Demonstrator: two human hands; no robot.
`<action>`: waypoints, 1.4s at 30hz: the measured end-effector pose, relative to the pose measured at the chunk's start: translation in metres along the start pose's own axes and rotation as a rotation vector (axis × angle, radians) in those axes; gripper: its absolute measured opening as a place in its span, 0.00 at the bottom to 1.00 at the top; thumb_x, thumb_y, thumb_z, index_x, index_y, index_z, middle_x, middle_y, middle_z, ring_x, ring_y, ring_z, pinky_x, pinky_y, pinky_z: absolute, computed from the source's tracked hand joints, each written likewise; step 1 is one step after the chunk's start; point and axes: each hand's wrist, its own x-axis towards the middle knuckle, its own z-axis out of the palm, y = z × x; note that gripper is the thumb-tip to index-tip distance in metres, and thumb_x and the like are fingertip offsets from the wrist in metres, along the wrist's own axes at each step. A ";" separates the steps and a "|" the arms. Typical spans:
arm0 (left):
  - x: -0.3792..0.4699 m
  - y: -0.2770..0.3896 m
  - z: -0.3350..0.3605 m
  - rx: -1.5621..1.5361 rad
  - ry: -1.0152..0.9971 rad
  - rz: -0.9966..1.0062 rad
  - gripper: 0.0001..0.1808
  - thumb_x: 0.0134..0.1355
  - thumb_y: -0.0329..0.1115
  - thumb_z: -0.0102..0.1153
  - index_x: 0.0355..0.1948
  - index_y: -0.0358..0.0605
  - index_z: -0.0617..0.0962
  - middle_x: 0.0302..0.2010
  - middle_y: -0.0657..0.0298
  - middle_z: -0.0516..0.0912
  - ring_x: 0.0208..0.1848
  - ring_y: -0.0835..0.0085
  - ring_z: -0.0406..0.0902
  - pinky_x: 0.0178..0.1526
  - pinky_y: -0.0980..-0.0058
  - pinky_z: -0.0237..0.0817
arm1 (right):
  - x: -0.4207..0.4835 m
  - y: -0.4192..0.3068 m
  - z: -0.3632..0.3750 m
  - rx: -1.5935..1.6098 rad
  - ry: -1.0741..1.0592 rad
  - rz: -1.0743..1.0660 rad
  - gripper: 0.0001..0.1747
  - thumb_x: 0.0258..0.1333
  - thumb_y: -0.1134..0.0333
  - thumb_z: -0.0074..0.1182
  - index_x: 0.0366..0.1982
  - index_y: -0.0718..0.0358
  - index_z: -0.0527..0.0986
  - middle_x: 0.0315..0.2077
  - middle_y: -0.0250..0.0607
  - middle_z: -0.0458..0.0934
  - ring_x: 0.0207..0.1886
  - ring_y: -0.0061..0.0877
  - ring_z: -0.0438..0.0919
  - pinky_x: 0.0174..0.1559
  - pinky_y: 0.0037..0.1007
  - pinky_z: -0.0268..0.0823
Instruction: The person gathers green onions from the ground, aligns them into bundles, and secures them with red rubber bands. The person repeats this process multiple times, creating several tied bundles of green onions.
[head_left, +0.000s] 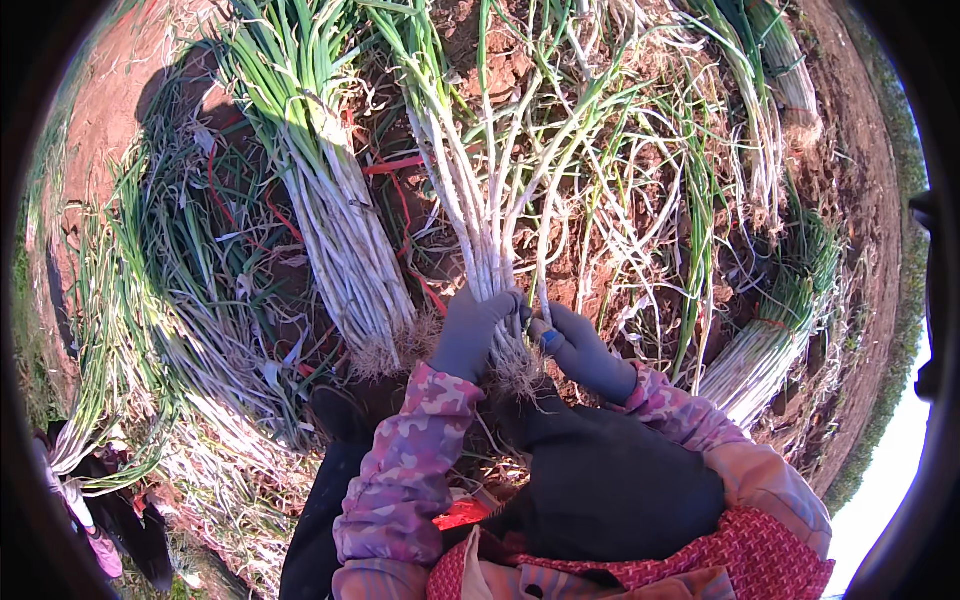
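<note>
My left hand (474, 330), in a grey glove, is closed around the white stems of a small bunch of green onions (480, 255), just above their roots. Close by on the right, my right hand (574, 349), gloved too with a blue band on one finger, pinches a single onion stalk (546, 247) near its lower end. The leaves of the held onions point away from me. A thick bundle of green onions (337, 225) lies on the soil left of my hands, roots towards me.
Loose green onions (637, 195) lie scattered right of my hands. Tied bundles (765, 345) rest further right. A long heap of onions (195, 300) and red twine (405, 217) are on the left. Another person's dark-clothed legs (127, 525) show at the lower left.
</note>
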 end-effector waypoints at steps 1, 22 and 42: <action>0.000 0.000 -0.001 0.013 -0.008 -0.007 0.11 0.63 0.27 0.62 0.46 0.36 0.79 0.30 0.61 0.83 0.27 0.71 0.81 0.30 0.72 0.75 | 0.004 -0.003 -0.001 -0.059 0.044 0.041 0.18 0.72 0.59 0.52 0.49 0.68 0.73 0.34 0.47 0.79 0.37 0.30 0.80 0.43 0.37 0.71; -0.044 -0.003 -0.052 0.170 -0.144 0.049 0.20 0.53 0.30 0.68 0.47 0.36 0.80 0.34 0.62 0.84 0.33 0.74 0.81 0.37 0.72 0.73 | 0.132 -0.086 -0.037 0.658 0.237 -0.336 0.13 0.67 0.64 0.57 0.47 0.65 0.74 0.30 0.34 0.81 0.22 0.13 0.75 0.23 0.15 0.64; -0.095 -0.039 -0.042 0.766 0.091 0.192 0.31 0.55 0.43 0.64 0.55 0.36 0.69 0.38 0.39 0.83 0.43 0.38 0.82 0.47 0.49 0.73 | 0.132 -0.044 0.048 0.680 -0.022 0.357 0.20 0.64 0.62 0.61 0.52 0.66 0.73 0.40 0.46 0.82 0.34 0.33 0.84 0.42 0.38 0.81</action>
